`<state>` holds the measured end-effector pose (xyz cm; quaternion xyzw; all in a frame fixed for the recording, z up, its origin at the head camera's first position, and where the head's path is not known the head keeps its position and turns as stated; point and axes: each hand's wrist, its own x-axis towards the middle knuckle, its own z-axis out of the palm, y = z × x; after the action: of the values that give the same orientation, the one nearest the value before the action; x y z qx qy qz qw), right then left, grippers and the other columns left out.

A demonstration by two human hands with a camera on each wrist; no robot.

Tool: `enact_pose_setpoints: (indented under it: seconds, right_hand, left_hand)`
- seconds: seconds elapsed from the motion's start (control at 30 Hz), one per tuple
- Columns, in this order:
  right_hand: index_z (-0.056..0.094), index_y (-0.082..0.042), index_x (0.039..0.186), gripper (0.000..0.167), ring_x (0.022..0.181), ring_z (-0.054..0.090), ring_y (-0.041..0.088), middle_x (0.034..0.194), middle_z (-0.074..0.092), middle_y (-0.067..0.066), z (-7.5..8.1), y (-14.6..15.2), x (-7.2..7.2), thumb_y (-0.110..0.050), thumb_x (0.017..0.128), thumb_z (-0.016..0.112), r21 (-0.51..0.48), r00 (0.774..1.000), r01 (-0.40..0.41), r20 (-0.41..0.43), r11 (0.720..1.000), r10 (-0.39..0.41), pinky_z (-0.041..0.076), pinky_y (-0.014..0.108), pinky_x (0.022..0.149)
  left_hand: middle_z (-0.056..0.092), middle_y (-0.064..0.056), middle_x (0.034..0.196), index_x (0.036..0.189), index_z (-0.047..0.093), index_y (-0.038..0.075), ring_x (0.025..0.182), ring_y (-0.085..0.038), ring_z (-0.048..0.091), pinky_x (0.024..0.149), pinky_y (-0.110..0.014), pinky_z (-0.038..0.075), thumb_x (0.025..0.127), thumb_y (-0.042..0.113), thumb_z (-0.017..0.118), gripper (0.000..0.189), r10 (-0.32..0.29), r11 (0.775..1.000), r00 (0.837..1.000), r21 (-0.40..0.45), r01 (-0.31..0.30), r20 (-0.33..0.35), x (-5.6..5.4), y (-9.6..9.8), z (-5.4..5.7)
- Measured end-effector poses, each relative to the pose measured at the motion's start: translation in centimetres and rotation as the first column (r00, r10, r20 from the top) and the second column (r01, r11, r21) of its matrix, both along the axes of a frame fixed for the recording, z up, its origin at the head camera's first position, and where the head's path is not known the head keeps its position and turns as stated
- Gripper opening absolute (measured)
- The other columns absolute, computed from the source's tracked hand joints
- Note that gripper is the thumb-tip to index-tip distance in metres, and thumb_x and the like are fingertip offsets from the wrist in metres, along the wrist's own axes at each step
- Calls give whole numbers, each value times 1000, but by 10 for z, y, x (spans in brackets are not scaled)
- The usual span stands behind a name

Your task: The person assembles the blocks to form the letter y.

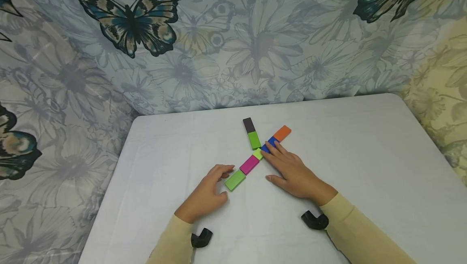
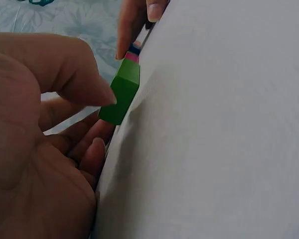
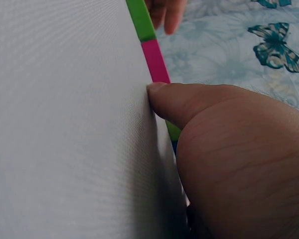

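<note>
Several coloured blocks lie on the white table. A slanting row runs from a green block (image 1: 235,180) through a magenta block (image 1: 249,164), a lime block (image 1: 258,153) and a blue block (image 1: 270,144) to an orange block (image 1: 282,133). A second green block (image 1: 254,140) and a dark block (image 1: 249,125) branch up from the middle. My left hand (image 1: 206,194) curves beside the lower green block, thumb and fingers apart; contact is unclear. My right hand (image 1: 293,170) lies flat with extended fingertips on the blue block, partly hiding it; its thumb is spread toward me.
The white table (image 1: 175,142) meets a butterfly-and-flower patterned cloth (image 1: 255,45) behind and at the left. A black curved piece sits at each wrist, one by the left sleeve (image 1: 168,239) and one by the right sleeve (image 1: 361,231).
</note>
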<state>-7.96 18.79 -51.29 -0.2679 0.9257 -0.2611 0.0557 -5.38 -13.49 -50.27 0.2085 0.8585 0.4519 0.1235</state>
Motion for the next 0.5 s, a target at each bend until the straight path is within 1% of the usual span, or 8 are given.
enact_pose_setpoints:
  seconds: [0.07, 0.13, 0.3, 0.5]
  right_hand:
    - [34, -15, 173, 79, 165, 3, 34, 181, 15, 6, 0, 0, 0, -40, 106, 71, 1, 1000, 0, 0, 1000, 0, 21, 66, 124]
    - [35, -16, 173, 79, 166, 3, 33, 181, 15, 6, 0, -1, 0, -40, 106, 72, 2, 1000, 2, 0, 1000, -2, 22, 66, 124]
    - [35, -15, 173, 80, 166, 3, 34, 181, 15, 6, 1, -1, 0, -40, 106, 72, 9, 1000, 3, 3, 1000, -3, 22, 66, 123]
    - [35, -15, 172, 80, 165, 3, 34, 181, 16, 7, 2, -1, 0, -40, 106, 72, 11, 1000, 6, 6, 1000, -6, 22, 66, 123]
  left_hand:
    - [57, 8, 149, 159, 52, 13, 131, -11, 56, 115, -41, 45, 85, -12, 62, 79, -26, 999, 1000, 21, 26, 11, -1, -4, 1]
    - [59, 5, 148, 159, 51, 10, 130, -12, 57, 114, -40, 46, 86, -14, 61, 78, -38, 999, 999, 34, 38, -6, -2, -5, -1]
    - [63, 0, 143, 157, 53, 7, 126, -16, 61, 110, -41, 49, 88, -15, 66, 74, -44, 997, 998, 58, 47, -54, -3, -6, -3]
    - [64, -1, 141, 156, 55, 7, 124, -19, 62, 109, -44, 50, 88, -15, 69, 73, -45, 995, 997, 90, 50, -58, -3, -5, -3]
